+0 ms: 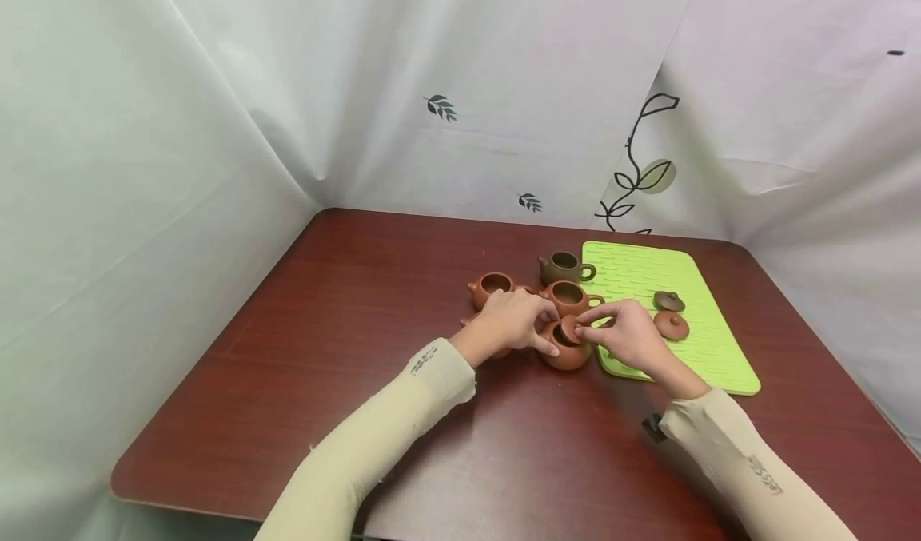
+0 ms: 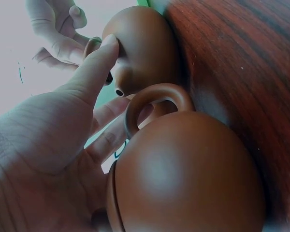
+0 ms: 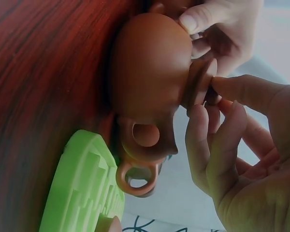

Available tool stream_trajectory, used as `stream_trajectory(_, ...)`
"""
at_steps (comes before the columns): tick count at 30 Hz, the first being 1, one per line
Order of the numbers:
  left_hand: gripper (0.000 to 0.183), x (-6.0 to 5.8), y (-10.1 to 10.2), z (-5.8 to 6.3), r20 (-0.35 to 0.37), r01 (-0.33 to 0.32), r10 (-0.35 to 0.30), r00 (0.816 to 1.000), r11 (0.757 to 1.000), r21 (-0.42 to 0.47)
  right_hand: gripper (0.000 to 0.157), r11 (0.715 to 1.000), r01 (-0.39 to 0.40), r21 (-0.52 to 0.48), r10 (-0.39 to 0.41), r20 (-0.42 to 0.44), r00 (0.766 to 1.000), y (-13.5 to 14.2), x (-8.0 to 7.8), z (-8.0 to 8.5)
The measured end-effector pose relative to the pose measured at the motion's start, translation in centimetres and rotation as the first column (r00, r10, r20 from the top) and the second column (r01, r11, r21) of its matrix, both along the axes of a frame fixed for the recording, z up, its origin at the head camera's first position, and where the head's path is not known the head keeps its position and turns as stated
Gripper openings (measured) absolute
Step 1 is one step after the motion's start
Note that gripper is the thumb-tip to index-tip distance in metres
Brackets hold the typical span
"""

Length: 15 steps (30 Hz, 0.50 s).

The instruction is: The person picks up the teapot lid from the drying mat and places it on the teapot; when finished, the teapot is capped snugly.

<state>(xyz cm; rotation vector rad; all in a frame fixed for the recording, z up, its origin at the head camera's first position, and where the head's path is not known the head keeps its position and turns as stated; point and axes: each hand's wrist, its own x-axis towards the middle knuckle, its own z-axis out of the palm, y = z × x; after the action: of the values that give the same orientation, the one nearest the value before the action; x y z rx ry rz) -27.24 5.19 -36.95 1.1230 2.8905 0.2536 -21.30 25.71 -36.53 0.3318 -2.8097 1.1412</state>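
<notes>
A reddish-brown clay teapot (image 1: 567, 358) stands on the table, its mouth partly uncovered. My left hand (image 1: 512, 321) holds it at the spout side, the thumb (image 2: 100, 60) against its body near the spout (image 2: 122, 81). Between thumb and fingertips my right hand (image 1: 627, 335) pinches the knob of a matching lid (image 3: 201, 87), which sits tilted at the teapot's mouth. Another covered clay teapot (image 2: 193, 174) is close beneath my left palm; in the head view that hand mostly hides it.
Behind stand lidless teapots: a reddish one (image 1: 496, 284), another reddish one (image 1: 566, 295) and a dark brown one (image 1: 564, 269). On the right, a green mat (image 1: 708, 357) bears a dark lid (image 1: 668, 301) and a reddish lid (image 1: 671, 325). White cloth surrounds the dark red table (image 1: 302, 349).
</notes>
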Motion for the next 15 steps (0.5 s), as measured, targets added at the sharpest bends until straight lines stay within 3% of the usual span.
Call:
stream_trajectory(7,0.051,0.06,0.04,0.11,0.001,0.0,0.0,1.0,1.0,-0.009,0.009,1.0,0.004,0.024,-0.004,0.005,1.0,-0.26,-0.14,-0.19)
stream_trajectory(15,0.053,-0.03,0.09,0.14,-0.011,-0.004,0.004,1.0,1.0,-0.029,0.008,0.997,-0.01,0.071,0.014,-0.048,0.999,-0.64,-0.3,-0.45)
